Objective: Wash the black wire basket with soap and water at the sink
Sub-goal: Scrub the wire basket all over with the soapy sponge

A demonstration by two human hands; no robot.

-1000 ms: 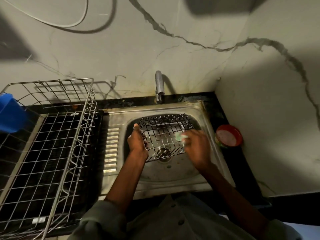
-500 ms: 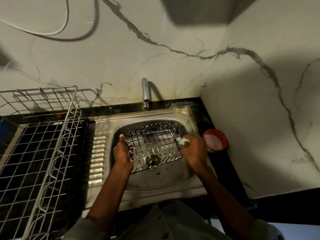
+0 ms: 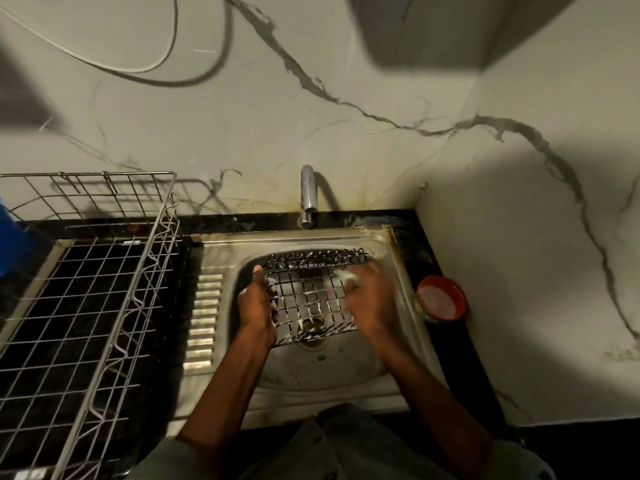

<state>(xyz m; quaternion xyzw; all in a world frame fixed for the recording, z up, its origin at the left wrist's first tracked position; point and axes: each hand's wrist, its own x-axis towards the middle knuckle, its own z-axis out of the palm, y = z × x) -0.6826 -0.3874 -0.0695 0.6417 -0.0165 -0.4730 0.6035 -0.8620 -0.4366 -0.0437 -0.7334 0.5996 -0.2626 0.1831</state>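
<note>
The black wire basket (image 3: 311, 289) lies in the steel sink (image 3: 311, 368), over the drain, with soap foam on some wires. My left hand (image 3: 256, 303) grips the basket's left edge, thumb up along the rim. My right hand (image 3: 370, 299) holds a pale green scrub pad (image 3: 348, 276) and presses it against the basket's right side. The hand is blurred. The tap (image 3: 307, 195) stands behind the sink with no water visible at its spout.
A large silver wire dish rack (image 3: 114, 306) fills the counter on the left, beside the sink's ribbed drainer (image 3: 204, 317). A red-rimmed round soap tub (image 3: 441, 299) sits on the black counter to the right, close to the corner wall. Something blue (image 3: 7, 244) shows at the far left edge.
My right hand has moved the scrub pad along the basket's right side. The left hand keeps its grip on the left edge. The view has shifted slightly.
</note>
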